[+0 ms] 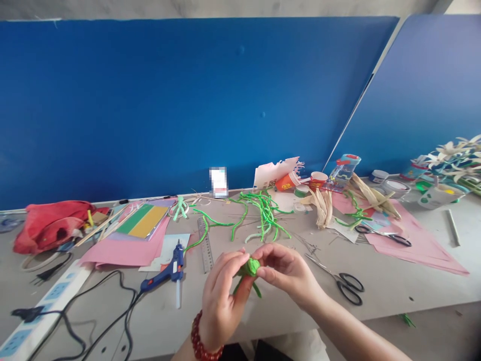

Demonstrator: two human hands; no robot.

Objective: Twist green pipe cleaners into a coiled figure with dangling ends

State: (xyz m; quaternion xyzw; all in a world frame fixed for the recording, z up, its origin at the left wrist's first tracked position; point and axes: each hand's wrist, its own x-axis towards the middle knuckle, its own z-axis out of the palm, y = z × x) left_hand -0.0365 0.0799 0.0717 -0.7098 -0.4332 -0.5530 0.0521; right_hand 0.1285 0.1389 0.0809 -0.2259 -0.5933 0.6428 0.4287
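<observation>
Snugly between both hands (pixel 224 287) (pixel 286 273), a green bundle (pixel 252 267), perhaps pipe cleaner.

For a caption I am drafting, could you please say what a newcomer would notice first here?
Probably the green bundle in the left hand and right hand, front and centre. Next, the blue panel behind the table and the glue gun left of the hands.

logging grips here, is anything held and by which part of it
Yes, a green bundle. The left hand and right hand pinch opposite sides of its rounded upper part; loose strands show below the fingers.
</observation>
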